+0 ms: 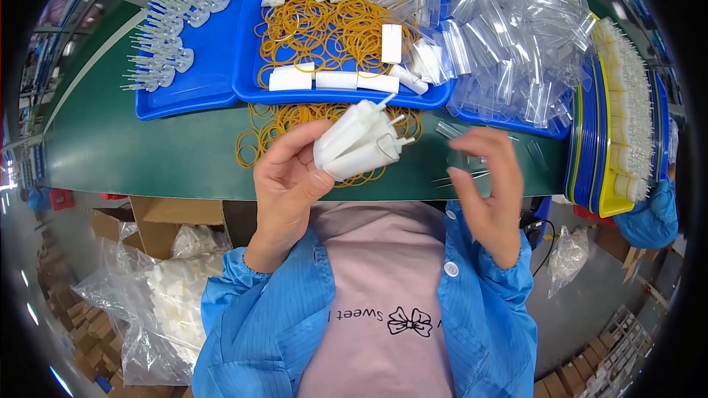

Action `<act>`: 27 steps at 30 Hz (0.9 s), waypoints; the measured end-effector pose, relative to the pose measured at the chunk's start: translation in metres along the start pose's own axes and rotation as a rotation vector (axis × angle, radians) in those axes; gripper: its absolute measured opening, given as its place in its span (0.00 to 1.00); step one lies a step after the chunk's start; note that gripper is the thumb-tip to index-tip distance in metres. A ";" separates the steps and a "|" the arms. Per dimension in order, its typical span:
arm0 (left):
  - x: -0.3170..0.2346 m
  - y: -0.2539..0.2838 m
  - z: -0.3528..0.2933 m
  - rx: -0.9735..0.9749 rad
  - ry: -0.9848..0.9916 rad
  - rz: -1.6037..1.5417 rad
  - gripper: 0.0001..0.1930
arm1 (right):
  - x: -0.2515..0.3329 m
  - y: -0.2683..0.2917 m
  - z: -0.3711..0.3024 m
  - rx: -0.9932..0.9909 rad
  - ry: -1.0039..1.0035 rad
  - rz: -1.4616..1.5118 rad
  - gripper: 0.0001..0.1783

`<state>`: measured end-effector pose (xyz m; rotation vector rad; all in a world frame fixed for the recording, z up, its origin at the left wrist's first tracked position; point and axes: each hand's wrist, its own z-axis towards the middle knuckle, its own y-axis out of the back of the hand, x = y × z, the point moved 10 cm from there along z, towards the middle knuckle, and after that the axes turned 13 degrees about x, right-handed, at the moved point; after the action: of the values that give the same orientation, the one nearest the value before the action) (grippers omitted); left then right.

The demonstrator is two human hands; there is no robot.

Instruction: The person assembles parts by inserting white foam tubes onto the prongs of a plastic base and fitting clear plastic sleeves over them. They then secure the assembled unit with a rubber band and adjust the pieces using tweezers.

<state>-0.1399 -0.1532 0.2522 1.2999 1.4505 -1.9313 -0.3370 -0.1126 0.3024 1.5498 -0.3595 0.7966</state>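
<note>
My left hand (289, 169) is closed around a white plastic piece (361, 141) with several rounded lobes and thin pins sticking out at its far end. It is tilted up and to the right above the table's front edge. Apart from it, to the right, my right hand (490, 188) has its thumb and fingers spread, with nothing visible between them. A clear plastic strip (450, 130) lies on the table just past those fingertips. Thin metal-looking pieces (461, 177) lie beside the right thumb. Loose orange rubber bands (287, 116) lie behind the held piece.
A blue tray (247, 66) holds rubber bands and white blocks (338, 79). Clear plastic sleeves (509, 44) heap up at the back right. White pronged pieces (166, 55) stand on another blue tray (184, 99) at left. Stacked trays (590, 147) rise at right. A bag of white parts (177, 295) sits below left.
</note>
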 end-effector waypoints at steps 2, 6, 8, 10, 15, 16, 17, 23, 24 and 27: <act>0.004 -0.002 0.001 0.014 0.000 -0.011 0.27 | -0.014 0.021 -0.011 -0.231 0.035 0.597 0.18; -0.008 -0.019 0.003 0.150 -0.093 0.229 0.26 | -0.019 0.036 -0.011 -0.374 0.021 0.866 0.14; -0.012 -0.032 0.001 0.233 -0.089 0.497 0.25 | -0.020 0.043 -0.012 -0.447 0.113 0.898 0.15; -0.014 -0.037 0.002 0.219 -0.112 0.578 0.25 | -0.015 0.042 -0.004 -0.382 0.084 0.741 0.20; -0.026 -0.050 0.001 0.271 -0.234 0.775 0.25 | 0.000 0.035 0.007 -0.351 0.124 0.612 0.19; -0.028 -0.050 0.001 0.258 -0.247 0.786 0.25 | -0.002 0.036 0.006 -0.378 0.120 0.628 0.18; -0.029 -0.050 0.001 0.257 -0.247 0.785 0.25 | -0.002 0.035 0.006 -0.377 0.119 0.628 0.18; -0.031 -0.058 0.000 0.284 -0.304 0.887 0.26 | -0.008 0.036 0.004 -0.476 0.053 0.527 0.19; -0.032 -0.057 0.000 0.265 -0.305 0.888 0.26 | -0.002 0.031 0.008 -0.427 0.059 0.534 0.18; -0.034 -0.057 -0.001 0.241 -0.306 0.901 0.26 | 0.004 0.024 0.011 -0.359 0.091 0.580 0.16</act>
<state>-0.1660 -0.1375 0.3111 1.3458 0.3565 -1.5778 -0.3472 -0.1259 0.3230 1.0719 -0.8579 1.1707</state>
